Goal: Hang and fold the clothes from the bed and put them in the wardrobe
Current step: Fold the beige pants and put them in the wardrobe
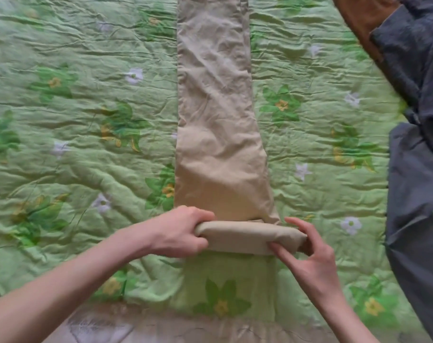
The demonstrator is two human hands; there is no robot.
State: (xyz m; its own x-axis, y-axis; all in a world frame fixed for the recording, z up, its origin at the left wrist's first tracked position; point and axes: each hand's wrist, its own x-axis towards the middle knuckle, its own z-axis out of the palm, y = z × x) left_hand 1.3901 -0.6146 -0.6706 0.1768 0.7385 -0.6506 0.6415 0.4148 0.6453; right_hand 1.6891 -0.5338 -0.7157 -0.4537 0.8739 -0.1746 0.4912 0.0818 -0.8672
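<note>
While only the head view is available, it shows enough: the beige trousers point(215, 100) lie flat on the green floral bedspread point(74, 134), long axis running straight away from the person. The near end is wound into a roll point(247, 237) lying crosswise. Left hand point(180, 231) curls round the roll's left end; right hand point(307, 253) pinches its right end. Both equally near. Likely next move: roll forward, away from the body. Dark grey garment point(413, 169) lies well apart, right.

place: home bedroom | evidence: green floral quilt point(86, 134) spread over a bed; clothes point(418, 169) lying on it
</note>
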